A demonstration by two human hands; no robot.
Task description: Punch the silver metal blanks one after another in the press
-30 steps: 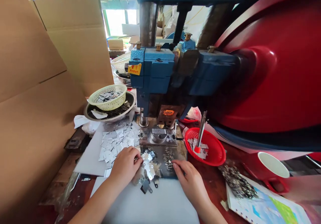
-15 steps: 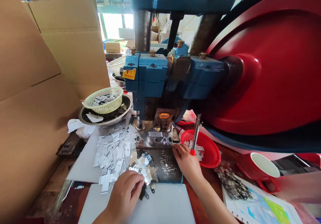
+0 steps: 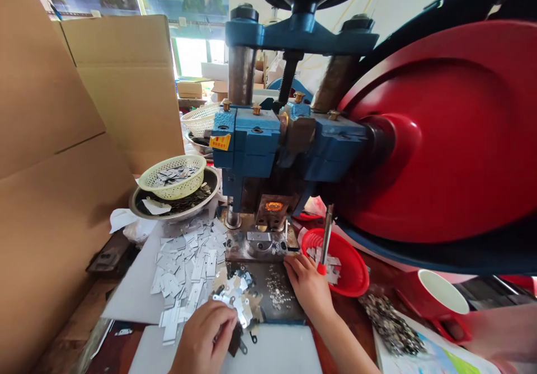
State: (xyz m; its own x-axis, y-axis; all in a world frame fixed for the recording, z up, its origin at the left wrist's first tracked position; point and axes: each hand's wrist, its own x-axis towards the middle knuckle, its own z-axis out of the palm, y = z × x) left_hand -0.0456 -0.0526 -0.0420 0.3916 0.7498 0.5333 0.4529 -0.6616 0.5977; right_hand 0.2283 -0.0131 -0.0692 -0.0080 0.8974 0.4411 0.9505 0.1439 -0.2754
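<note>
a loose pile of shiny flat metal pieces (image 3: 237,298) is spread just beyond the fingertips of the left hand (image 3: 205,335), on the near left part of a dark metal plate (image 3: 285,315). the left hand is curled, with thumb and forefinger brought close together at the pile's near edge; whether a piece is pinched between them cannot be told. a small dark hooked piece (image 3: 253,338) is seen just right of the left hand, on a white board (image 3: 289,346) that is partly covered by that hand. small metal bits (image 3: 277,289) are scattered on the plate just left of the right hand (image 3: 309,285), which is laid palm down at the plate's right edge, fingers reached forward and slightly bent; whether anything is grasped under its fingertips cannot be told. beyond both hands, a die block (image 3: 260,242) is set beneath the blue press (image 3: 255,150). ahead and to the left of the left hand, pale flat strips (image 3: 188,262) are heaped; farther beyond, a pale green basket (image 3: 180,189) is held in a steel bowl (image 3: 206,206). just right of the right hand, a red basket (image 3: 354,268) is placed, with a metal rod (image 3: 326,240) seen upright in front of it. farther right of that hand, a heap of small dark parts (image 3: 392,323) is laid near a red mug (image 3: 442,307). beyond, a large red wheel (image 3: 457,139) is mounted at the press's side, and cardboard (image 3: 126,94) is stood well to the left of the left hand.
</note>
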